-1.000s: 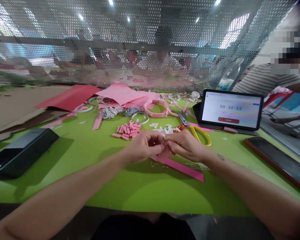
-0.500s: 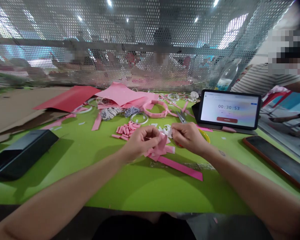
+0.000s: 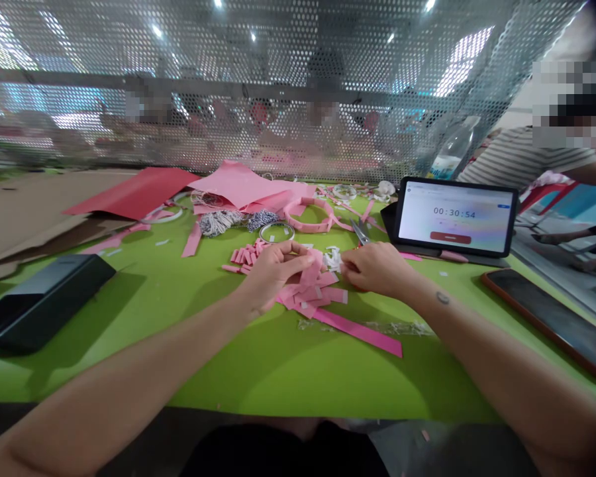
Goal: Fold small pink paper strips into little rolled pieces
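Note:
My left hand [image 3: 278, 273] is curled around the top of a bunch of fringed pink paper [image 3: 310, 295], which lies spread on the green table [image 3: 298, 377]. My right hand [image 3: 377, 268] sits just to its right, fingertips beside a cluster of white paper scraps [image 3: 333, 258]. A long dark-pink paper strip [image 3: 357, 334] runs out from under the bunch toward the lower right. A small heap of cut pink paper pieces [image 3: 243, 255] lies left of my left hand. Scissors [image 3: 360, 232] lie beyond my right hand, their handles hidden behind it.
Beyond the hands lie pink and red paper sheets [image 3: 243, 187], twine [image 3: 218, 224] and a pink paper ring [image 3: 308, 215]. A tablet [image 3: 454, 215] shows a timer at right, beside a phone [image 3: 551, 324]. A black case [image 3: 44, 301] sits left. A person in a striped shirt [image 3: 521, 156] stands behind a perforated metal screen's right end.
The pink paper has spread into a wider fringed bunch on the table. My hands have moved apart and lower, and my right hand now covers the yellow scissor handles.

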{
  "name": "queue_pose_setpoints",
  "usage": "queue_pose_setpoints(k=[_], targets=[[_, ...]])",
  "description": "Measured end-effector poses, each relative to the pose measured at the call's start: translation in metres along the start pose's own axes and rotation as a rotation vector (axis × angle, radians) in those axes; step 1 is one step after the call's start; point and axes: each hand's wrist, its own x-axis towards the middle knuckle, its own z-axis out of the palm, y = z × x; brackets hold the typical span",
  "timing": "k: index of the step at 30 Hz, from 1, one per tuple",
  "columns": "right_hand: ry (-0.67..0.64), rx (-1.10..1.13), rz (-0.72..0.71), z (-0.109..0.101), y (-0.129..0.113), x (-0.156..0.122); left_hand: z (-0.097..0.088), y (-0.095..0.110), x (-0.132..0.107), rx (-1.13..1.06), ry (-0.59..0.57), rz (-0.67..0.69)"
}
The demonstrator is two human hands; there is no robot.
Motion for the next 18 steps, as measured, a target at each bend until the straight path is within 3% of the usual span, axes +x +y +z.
queue_pose_setpoints(k=[5,12,15,18], targets=[[0.029,0.032,-0.004,0.003,0.003,0.002,-0.003,-0.003,0.001,-0.044,-0.035,-0.046],[0.028,0.015,0.144,0.006,0.008,0.003,-0.004,-0.006,0.002,-0.031,-0.037,-0.044],[0.179,0.057,0.148,0.004,0.004,0.000,-0.003,-0.006,0.002,-0.054,-0.029,-0.074],[0.369,0.183,-0.021,0.001,-0.003,-0.006,-0.001,-0.005,0.002,-0.098,-0.004,-0.101]])
